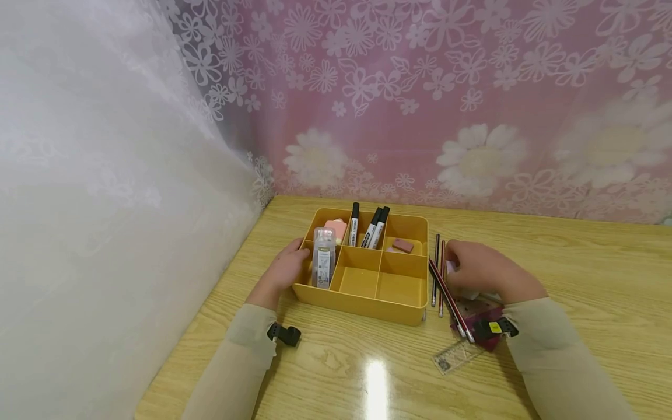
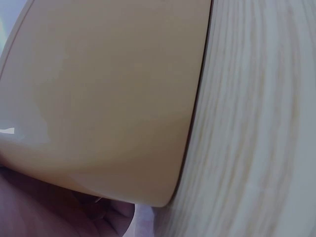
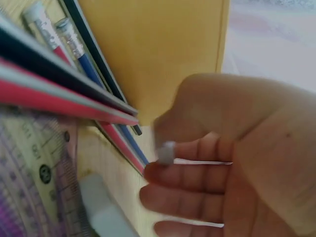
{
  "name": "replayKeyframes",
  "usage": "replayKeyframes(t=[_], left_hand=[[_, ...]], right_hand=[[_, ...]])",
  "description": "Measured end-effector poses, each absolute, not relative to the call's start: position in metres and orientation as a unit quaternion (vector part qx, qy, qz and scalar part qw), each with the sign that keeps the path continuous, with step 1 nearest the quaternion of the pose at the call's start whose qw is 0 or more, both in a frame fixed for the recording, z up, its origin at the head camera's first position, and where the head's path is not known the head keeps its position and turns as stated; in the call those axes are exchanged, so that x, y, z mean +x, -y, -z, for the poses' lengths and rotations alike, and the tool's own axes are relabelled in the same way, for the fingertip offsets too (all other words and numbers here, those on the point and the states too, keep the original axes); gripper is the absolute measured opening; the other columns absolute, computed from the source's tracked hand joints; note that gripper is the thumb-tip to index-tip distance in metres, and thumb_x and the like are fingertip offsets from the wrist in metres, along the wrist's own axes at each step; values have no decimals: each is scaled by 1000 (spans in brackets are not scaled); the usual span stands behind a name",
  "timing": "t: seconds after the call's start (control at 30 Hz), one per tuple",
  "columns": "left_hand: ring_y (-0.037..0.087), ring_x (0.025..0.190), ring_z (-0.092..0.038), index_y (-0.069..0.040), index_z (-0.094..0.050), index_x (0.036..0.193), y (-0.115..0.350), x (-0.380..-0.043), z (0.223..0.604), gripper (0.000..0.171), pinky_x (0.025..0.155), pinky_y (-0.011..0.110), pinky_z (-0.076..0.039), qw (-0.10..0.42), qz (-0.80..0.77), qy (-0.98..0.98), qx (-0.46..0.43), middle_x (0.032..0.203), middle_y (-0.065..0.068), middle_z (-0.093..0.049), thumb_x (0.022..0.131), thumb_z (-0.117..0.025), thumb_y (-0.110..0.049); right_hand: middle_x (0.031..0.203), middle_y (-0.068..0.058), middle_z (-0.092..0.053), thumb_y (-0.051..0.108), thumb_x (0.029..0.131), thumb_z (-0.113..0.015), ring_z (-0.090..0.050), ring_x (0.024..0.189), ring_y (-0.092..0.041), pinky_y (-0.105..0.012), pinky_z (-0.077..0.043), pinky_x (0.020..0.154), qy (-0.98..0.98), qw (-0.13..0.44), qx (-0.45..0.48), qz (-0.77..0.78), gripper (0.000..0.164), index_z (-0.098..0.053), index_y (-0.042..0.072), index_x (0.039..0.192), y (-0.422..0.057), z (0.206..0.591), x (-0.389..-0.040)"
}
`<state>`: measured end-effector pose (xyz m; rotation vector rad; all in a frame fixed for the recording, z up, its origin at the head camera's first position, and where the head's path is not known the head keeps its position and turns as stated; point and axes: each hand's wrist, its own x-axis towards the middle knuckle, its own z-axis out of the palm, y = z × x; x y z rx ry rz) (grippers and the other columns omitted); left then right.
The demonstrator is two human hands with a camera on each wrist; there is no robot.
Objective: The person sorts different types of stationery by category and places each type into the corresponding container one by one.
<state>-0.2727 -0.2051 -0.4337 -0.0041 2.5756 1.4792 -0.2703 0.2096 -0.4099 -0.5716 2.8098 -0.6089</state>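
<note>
A yellow compartment organizer (image 1: 362, 303) sits on the table. My left hand (image 1: 283, 269) grips its left wall, thumb over the rim; the left wrist view shows that hand's curled fingers (image 2: 106, 217) beside the wall. To the right of the organizer, my right hand (image 1: 480, 271) pinches a small whitish piece (image 3: 167, 153) between thumb and index finger, its kind unclear. Several striped pencils (image 1: 451, 300) lie between that hand and the organizer. Below the hand are a purple ruler-like sheet (image 1: 490, 341), a clear ruler (image 1: 457, 357) and a white block (image 3: 106, 205).
Black-capped markers (image 1: 374, 228) stand in the organizer's back middle compartment. A reddish eraser (image 1: 403, 245) lies at back right, a pink item (image 1: 336, 229) at back left, and a clear plastic case (image 1: 324, 259) leans at front left. A flowered curtain (image 1: 394, 116) hangs behind the table.
</note>
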Motion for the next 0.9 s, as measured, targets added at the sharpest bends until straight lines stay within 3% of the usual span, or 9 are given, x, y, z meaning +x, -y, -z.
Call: replayKeyframes(t=[0.13,0.37,0.6,0.73,0.9], left_hand=[[35,138,-41,-10,-41,153,205,-272,433,50,114,55,-30,84,-496,-864,-1,152,15,-45,107,-36,-29],[35,138,-41,-10,-41,153,205,-273,434,50,114,55,-30,86,-502,-860,0,152,15,-45,107,-36,-29],[35,139,-40,-10,-41,153,205,-275,434,50,115,55,-29,84,-501,-861,2,152,14,-45,107,-36,-29],[35,138,-41,-10,-42,153,205,-274,433,50,115,55,-29,83,-502,-861,3,152,14,-45,107,-36,-29],[34,137,-42,-10,-43,152,205,-273,433,49,115,55,-30,85,-506,-858,2,150,14,-46,107,-36,-29]], right_hand=[[92,-4,-62,18,84,-67,-56,76,-21,-39,-48,66,-954,64,-198,213,21,-62,10,104,-206,404,-270],[124,-12,-62,18,93,-62,-61,94,-25,-46,-53,78,-948,-5,-221,228,43,-59,4,133,-200,398,-269],[128,-12,-62,13,98,-61,-61,92,-22,-38,-49,68,-938,-51,-258,225,41,-59,6,138,-191,396,-266],[128,-13,-63,13,100,-59,-62,91,-22,-39,-50,69,-935,-64,-270,219,40,-58,6,140,-187,397,-266],[122,-12,-66,13,102,-56,-56,74,-16,-36,-46,63,-935,-71,-279,208,44,-54,8,145,-182,399,-266]])
